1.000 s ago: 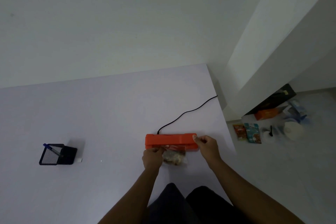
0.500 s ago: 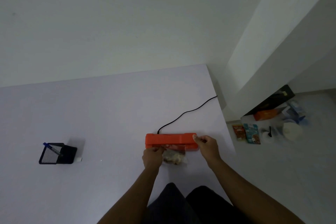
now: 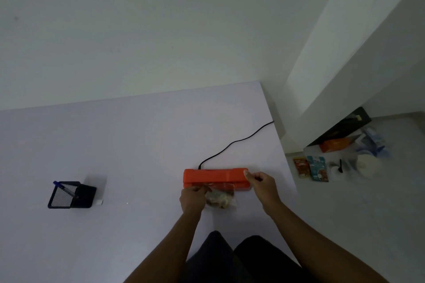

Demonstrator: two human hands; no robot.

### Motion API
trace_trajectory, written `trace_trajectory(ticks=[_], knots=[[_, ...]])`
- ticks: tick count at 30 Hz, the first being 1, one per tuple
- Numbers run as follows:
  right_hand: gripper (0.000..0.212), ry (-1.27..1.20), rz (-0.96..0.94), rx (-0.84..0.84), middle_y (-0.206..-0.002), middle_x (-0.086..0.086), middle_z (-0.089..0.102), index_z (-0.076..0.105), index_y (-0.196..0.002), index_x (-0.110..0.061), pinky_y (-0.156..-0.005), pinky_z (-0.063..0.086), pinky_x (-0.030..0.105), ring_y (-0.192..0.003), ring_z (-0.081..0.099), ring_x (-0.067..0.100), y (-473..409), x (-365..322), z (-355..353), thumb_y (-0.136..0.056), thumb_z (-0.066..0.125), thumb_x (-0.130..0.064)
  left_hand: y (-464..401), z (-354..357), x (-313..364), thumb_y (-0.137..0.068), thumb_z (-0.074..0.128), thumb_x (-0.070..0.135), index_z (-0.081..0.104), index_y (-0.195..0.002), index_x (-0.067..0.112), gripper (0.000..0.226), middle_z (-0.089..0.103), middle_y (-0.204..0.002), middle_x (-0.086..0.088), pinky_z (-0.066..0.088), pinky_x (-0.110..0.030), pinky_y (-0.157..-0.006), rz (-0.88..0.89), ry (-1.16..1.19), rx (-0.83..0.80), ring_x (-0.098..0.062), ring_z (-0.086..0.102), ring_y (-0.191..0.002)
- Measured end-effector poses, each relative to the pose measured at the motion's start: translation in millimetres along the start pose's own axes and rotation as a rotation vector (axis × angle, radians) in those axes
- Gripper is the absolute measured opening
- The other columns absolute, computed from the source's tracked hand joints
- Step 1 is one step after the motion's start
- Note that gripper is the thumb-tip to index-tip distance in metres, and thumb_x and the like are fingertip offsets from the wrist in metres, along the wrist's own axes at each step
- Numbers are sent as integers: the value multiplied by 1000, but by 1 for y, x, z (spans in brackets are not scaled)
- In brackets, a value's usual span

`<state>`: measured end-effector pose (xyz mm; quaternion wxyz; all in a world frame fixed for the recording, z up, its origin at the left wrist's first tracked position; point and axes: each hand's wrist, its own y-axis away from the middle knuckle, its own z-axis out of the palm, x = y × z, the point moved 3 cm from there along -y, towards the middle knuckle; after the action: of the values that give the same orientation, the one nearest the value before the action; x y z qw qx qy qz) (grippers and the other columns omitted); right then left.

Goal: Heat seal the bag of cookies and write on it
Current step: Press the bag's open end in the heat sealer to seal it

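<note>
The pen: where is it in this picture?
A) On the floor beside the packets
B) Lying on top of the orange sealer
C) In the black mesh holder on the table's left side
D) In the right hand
C: the blue pen stands in the black mesh holder, far left of both hands.

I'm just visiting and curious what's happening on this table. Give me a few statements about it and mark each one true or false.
1. The orange heat sealer has a black cord running off toward the table's far right edge. True.
2. The bag of cookies lies beside the pen holder. False: it lies in front of the sealer, its top edge at the sealer's slot, with the left hand on it.
3. The right hand is at the sealer's right end. True.
4. The black mesh pen holder is empty. False: a blue pen stands in it.
5. The pen is in the left hand. False: it is in the holder, far left on the table.
</note>
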<state>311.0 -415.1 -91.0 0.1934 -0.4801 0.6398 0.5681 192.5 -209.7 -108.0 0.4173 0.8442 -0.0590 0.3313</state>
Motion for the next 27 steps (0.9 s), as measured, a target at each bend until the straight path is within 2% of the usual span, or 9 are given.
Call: trace_trajectory(ticks=[3,5,9,15,16,18,20,24,27], knots=[[54,-104,1,-29,-63,5,49,61,-75,-2,-51,35,23,-50,41,9,12,4,1,-95,58,-52,0,1,0,-85,69,19,72,-69,3,23,62,-59,-5,43,-24,-50,-9,4,2,-16,54,-52],[56,-176,-6,-19,-66,7,55,65,-85,3,-50,37,21,-50,44,8,16,8,0,-100,50,-48,-1,1,-1,-87,69,23,70,-68,10,23,66,-65,-5,47,-26,-56,-3,10,5,-18,59,-58],[41,-154,-121,-37,-69,8,60,68,-88,0,-57,41,27,-58,49,12,20,-2,-1,-101,54,-38,-1,1,1,-87,70,25,66,-67,19,22,70,-74,-7,52,-29,-62,6,12,7,-21,65,-66],[9,69,-245,-8,-81,-3,69,71,-96,-17,-68,49,22,-77,65,16,14,-6,5,-95,66,-24,0,0,1,-85,72,23,68,-69,12,20,71,-70,-8,49,-27,-58,-14,15,17,-20,62,-58],[12,119,-252,0,-87,-3,69,71,-105,-19,-70,49,19,-83,66,18,13,-5,6,-94,68,-22,1,0,1,-85,72,23,68,-69,12,20,71,-70,-8,49,-27,-58,-14,14,17,-20,62,-58],[36,218,-249,-9,-95,-2,68,63,-129,-25,-73,49,17,-87,65,17,9,0,8,-94,68,-20,1,-1,2,-85,73,24,68,-68,13,21,71,-70,-8,50,-28,-59,-10,7,16,-21,62,-60],[56,371,-245,-37,-103,4,68,46,-146,-26,-81,54,26,-92,64,18,3,9,10,-95,67,-23,1,-1,4,-84,72,24,68,-68,13,20,70,-71,-8,52,-29,-61,2,-18,12,-22,63,-63],[67,560,-236,-56,-120,10,69,32,-154,-28,-92,56,41,-108,67,25,0,15,11,-95,64,-31,4,-2,8,-87,69,26,69,-75,11,18,71,-74,-6,59,-35,-67,37,-103,29,-22,67,-68],[68,580,-223,-31,-126,9,68,34,-154,-29,-95,56,40,-112,67,25,-1,13,10,-94,67,-33,13,0,10,-90,66,27,69,-75,11,22,67,-67,0,48,-24,-53,89,-165,89,-15,64,-60]])
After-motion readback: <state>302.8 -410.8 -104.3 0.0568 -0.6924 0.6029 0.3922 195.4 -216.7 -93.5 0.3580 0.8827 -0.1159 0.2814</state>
